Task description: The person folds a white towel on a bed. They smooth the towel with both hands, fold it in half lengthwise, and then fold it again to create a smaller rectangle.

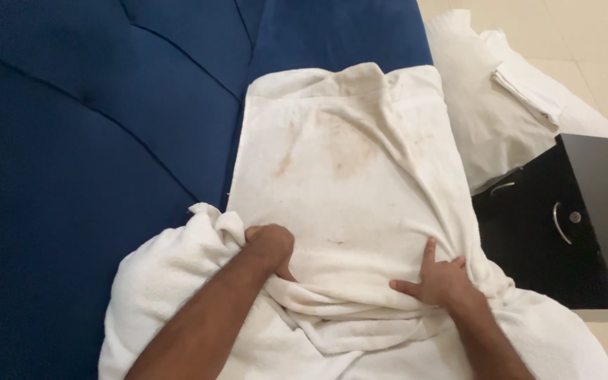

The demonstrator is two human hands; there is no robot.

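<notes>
Stained white towel [350, 183] lies half smoothed at frame centre on the blue sofa [86, 141], left hand [270, 245] fisted on its bunched edge, right hand [439, 280] pressing open-fingered; lower folds look unfinished.

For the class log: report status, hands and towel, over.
Left hand fisted, gripping white towel. Right hand flat, fingers spread on it. Towel stained, on blue sofa. Nothing in the way.

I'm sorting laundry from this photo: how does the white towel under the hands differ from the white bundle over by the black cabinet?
The towel lies spread on the blue sofa; the bundle sits heaped on the floor beside the cabinet. The towel shows brownish stains; the bundle looks unstained. The left hand grips the towel and the right hand presses on it; nothing touches the bundle. Both are white cloth.
</notes>
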